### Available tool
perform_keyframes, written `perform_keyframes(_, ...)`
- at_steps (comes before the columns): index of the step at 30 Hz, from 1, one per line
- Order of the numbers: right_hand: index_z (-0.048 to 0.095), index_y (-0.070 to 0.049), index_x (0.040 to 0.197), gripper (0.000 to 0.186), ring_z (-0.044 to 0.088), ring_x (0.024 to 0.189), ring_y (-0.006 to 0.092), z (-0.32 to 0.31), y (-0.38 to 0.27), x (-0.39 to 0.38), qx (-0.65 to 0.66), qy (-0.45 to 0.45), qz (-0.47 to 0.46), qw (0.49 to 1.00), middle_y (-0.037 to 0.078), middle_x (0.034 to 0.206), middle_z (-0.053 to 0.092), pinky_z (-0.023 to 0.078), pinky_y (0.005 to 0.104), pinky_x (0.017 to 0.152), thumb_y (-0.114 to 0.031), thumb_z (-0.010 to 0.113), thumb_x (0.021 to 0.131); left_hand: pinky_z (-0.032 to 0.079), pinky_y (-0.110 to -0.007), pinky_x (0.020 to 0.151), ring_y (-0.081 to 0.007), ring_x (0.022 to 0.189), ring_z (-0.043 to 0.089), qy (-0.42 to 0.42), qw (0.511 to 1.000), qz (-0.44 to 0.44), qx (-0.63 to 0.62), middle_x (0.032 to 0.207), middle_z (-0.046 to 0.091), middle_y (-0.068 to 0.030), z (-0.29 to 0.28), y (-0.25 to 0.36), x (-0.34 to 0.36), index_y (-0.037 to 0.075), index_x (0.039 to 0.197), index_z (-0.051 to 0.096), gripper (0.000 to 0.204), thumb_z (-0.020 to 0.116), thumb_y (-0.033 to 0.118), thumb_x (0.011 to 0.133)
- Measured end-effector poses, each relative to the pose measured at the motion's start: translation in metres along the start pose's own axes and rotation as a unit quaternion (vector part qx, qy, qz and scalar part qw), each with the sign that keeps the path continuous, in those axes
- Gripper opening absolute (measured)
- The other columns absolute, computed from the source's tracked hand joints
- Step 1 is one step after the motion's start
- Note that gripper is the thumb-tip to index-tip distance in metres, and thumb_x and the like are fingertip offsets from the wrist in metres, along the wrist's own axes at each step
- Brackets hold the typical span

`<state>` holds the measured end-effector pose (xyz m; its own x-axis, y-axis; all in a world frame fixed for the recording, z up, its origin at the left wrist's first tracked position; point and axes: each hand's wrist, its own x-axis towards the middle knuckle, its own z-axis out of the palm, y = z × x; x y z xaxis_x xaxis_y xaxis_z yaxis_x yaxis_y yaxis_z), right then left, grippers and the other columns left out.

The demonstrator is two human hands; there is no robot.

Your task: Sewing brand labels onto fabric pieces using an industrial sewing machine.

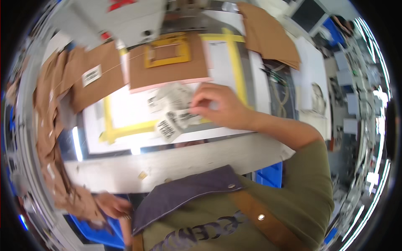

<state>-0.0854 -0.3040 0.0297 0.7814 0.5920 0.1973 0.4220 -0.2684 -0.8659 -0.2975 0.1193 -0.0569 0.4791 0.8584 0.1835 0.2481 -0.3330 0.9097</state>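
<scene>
My right hand (222,106) reaches over the work surface with thumb and forefinger pinched at the edge of a loose heap of white fabric labels (172,98) with dark print. One label (168,127) lies at the near side of the heap. Low on the left, my left hand (114,205) is beside the hanging end of a string of brown fabric pieces (75,194); motion smears its fingers. Beyond the labels, a yellow clamp frame (167,52) lies on a flat brown fabric piece (142,77) under the head of a sewing machine (121,25).
Yellow tape (130,131) outlines a white area on the table. At left, a brown piece (100,69) carries a sewn white label. Stacked brown pieces (270,37) lie at the far right, near cables (278,83). A blue bin (98,234) stands below the table edge.
</scene>
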Motion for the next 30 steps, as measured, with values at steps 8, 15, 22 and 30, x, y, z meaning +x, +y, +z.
perform_keyframes(8, 0.073, -0.004, 0.099, 0.011, 0.071, 0.083, 0.0195, 0.013, 0.002, 0.0, 0.078, 0.025, 0.012, 0.997, 0.006, 0.095, 0.07, 0.057, 0.0331, 0.075, -0.011, 0.081, 0.096, 0.058, -0.045, 0.101, -0.0354, 0.116, 0.073, -0.153, 0.976, -0.138, 0.069, 0.131, 0.075, -0.0212, -0.009, -0.069, -0.064, -0.004, 0.136, 0.069, 0.037, 0.071, 0.007, 0.101)
perform_keyframes(15, 0.072, -0.004, 0.096, 0.013, 0.072, 0.08, 0.0209, 0.018, 0.001, 0.005, 0.064, 0.047, -0.009, 0.997, 0.007, 0.095, 0.071, 0.057, 0.0358, 0.074, -0.014, 0.08, 0.096, 0.057, -0.044, 0.1, -0.0334, 0.114, 0.073, -0.201, 0.972, -0.101, 0.074, 0.129, 0.075, -0.0208, 0.021, -0.048, -0.069, -0.003, 0.137, 0.069, 0.036, 0.07, 0.01, 0.103)
perform_keyframes(22, 0.074, -0.006, 0.098, 0.015, 0.069, 0.09, 0.0149, 0.003, 0.003, 0.009, 0.145, 0.027, 0.014, 0.989, 0.003, 0.099, 0.075, 0.056, 0.034, 0.081, -0.019, 0.081, 0.098, 0.057, -0.043, 0.099, -0.0315, 0.113, 0.073, -0.248, 0.966, -0.06, 0.047, 0.127, 0.076, -0.0204, 0.031, -0.048, -0.053, -0.002, 0.138, 0.069, 0.036, 0.069, 0.012, 0.104)
perform_keyframes(30, 0.068, -0.002, 0.126, 0.022, 0.07, 0.116, 0.0243, -0.23, 0.047, 0.04, 0.373, 0.208, -0.199, 0.882, 0.009, 0.126, 0.074, 0.055, 0.0411, 0.105, -0.014, 0.064, 0.109, 0.057, -0.041, 0.098, -0.0292, 0.111, 0.072, -0.304, 0.951, -0.048, 0.033, 0.124, 0.076, -0.0199, 0.025, -0.054, -0.038, -0.001, 0.139, 0.069, 0.037, 0.068, 0.015, 0.106)
